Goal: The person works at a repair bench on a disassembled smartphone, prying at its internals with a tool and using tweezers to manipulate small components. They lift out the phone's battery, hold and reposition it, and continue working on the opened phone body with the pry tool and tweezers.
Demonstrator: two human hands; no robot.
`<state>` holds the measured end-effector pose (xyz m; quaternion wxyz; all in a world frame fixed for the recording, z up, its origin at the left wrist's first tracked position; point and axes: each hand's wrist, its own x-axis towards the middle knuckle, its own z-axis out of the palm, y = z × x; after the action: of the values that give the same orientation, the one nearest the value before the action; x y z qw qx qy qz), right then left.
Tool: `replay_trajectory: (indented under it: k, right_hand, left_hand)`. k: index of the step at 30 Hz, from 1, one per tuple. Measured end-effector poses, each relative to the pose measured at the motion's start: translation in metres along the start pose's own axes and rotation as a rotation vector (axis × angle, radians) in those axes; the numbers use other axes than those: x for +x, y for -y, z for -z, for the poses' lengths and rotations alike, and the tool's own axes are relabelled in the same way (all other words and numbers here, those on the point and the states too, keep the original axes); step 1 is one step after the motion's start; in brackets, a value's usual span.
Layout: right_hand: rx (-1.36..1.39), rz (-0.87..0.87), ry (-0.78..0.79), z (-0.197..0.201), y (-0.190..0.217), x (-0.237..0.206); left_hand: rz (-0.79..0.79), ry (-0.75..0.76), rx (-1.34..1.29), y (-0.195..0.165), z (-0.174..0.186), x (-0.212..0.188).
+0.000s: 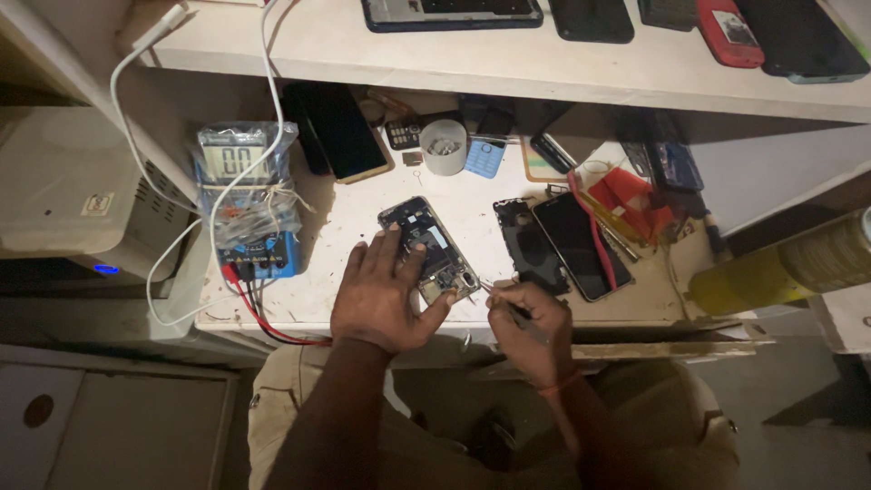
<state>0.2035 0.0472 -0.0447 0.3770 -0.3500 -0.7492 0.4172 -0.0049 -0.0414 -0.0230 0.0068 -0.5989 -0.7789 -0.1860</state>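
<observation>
On the cluttered white workbench (363, 227) under a shelf, your left hand (381, 295) lay spread flat, pinning the opened phone (428, 249), while your right hand (531, 327) pinched a thin tool (504, 299) at its lower edge

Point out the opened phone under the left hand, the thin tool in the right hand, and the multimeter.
opened phone (434, 243), head view, on its exposed inner board.
thin tool (519, 311), head view, on the dark shaft at the right hand's fingers.
multimeter (238, 163), head view, on its display.
</observation>
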Motion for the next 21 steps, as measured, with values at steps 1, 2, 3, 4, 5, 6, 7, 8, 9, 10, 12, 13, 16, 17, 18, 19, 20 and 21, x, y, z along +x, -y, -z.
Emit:
replay_trajectory:
  k: [1, 2, 3, 4, 5, 6, 7, 8, 9, 10, 12, 13, 16, 17, 18, 19, 20, 21]
  right_hand:
    - [0.010, 0.011, 0.002, 0.0000, 0.0001, 0.0000]
    - [0.021, 0.022, 0.004, -0.0001, 0.0002, -0.0003]
    - [0.032, 0.034, 0.007, 0.0001, 0.0000, -0.0004]
    - [-0.001, 0.051, 0.010, 0.0004, -0.0003, -0.0004]
    - [-0.034, 0.069, 0.013, 0.0009, -0.0008, 0.0001]
    - [-0.068, 0.086, 0.016, 0.0013, -0.0012, 0.0001]
    - [-0.070, 0.086, 0.031, 0.0018, -0.0017, 0.0009]
    - [-0.072, 0.086, 0.046, 0.0019, -0.0022, 0.0022]
    - [-0.074, 0.086, 0.061, 0.0021, -0.0025, 0.0032]
    - [-0.067, 0.092, 0.064, 0.0022, -0.0024, 0.0029]
    - [-0.050, 0.107, 0.067, 0.0018, -0.0019, 0.0028]
    - [-0.060, 0.137, 0.056, 0.0014, -0.0016, 0.0026]
    - [-0.079, 0.196, 0.030, -0.0001, -0.0003, 0.0019]
    - [-0.077, 0.194, 0.027, -0.0003, 0.0001, 0.0021]
    - [-0.074, 0.193, 0.025, -0.0006, 0.0008, 0.0022]
    - [-0.063, 0.221, 0.041, -0.0008, 0.0012, 0.0033]
    - [-0.052, 0.249, 0.057, -0.0013, 0.0016, 0.0051]
    - [-0.043, 0.276, 0.073, -0.0014, 0.0023, 0.0062]
  left_hand:
    - [-0.008, -0.003, 0.004, -0.0004, 0.0003, 0.0004]
    - [0.003, 0.007, -0.004, -0.0008, 0.0009, -0.0002]
    - [0.013, 0.016, -0.011, -0.0013, 0.0015, -0.0009]
    - [0.025, 0.026, -0.018, -0.0018, 0.0020, -0.0013]
    - [0.025, 0.034, -0.014, -0.0022, 0.0024, -0.0010]
    - [0.025, 0.042, -0.010, -0.0025, 0.0030, -0.0010]
    - [0.025, 0.050, -0.006, -0.0027, 0.0035, -0.0007]
    - [0.029, 0.055, -0.005, -0.0029, 0.0040, -0.0004]
    - [0.032, 0.060, -0.005, -0.0030, 0.0044, 0.0004]
    - [0.036, 0.064, -0.005, -0.0030, 0.0049, 0.0005]
    - [0.026, 0.070, -0.001, -0.0024, 0.0059, 0.0017]
    - [0.021, 0.075, 0.000, -0.0024, 0.0060, 0.0019]
    - [0.021, 0.056, 0.001, -0.0026, 0.0055, 0.0009]
    - [0.020, 0.055, 0.000, -0.0026, 0.0048, 0.0008]
    - [0.020, 0.055, 0.001, -0.0022, 0.0043, 0.0005]
    - [0.019, 0.054, 0.001, -0.0019, 0.0036, 0.0004]
    - [0.016, 0.058, 0.000, -0.0014, 0.0029, 0.0003]
    - [0.013, 0.062, -0.001, -0.0012, 0.0021, 0.0006]
